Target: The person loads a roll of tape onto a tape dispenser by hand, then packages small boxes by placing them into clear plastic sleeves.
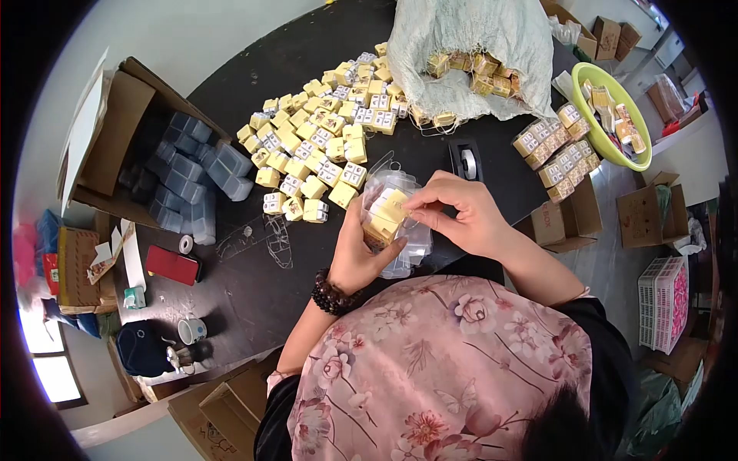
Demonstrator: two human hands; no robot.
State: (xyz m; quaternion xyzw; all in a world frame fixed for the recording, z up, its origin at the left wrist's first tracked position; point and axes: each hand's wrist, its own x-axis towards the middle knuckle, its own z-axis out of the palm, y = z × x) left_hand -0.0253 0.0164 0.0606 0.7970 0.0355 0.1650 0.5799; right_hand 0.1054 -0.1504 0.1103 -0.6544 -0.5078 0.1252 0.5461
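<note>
Around a short stack of small yellow boxes (382, 218) my left hand (355, 252) is closed, the thumb along the lower side. My right hand (465, 213) pinches at the top right edge of the stack; whatever is between its fingertips is too small to make out. Clear plastic pieces (416, 252) lie under and around the boxes, close to both hands. Beyond them a large pile of yellow and white printed boxes (311, 142) spreads over the black table (238, 307). A black tape dispenser (466, 160) stands just past my right hand.
A white woven sack (469, 31) holds more boxes at the back. Bundled boxes (559, 154) sit at the right edge near a green basin (646, 146). On the left are a cardboard box (104, 154) of clear containers (184, 177), a red phone (173, 265) and a mug (191, 330).
</note>
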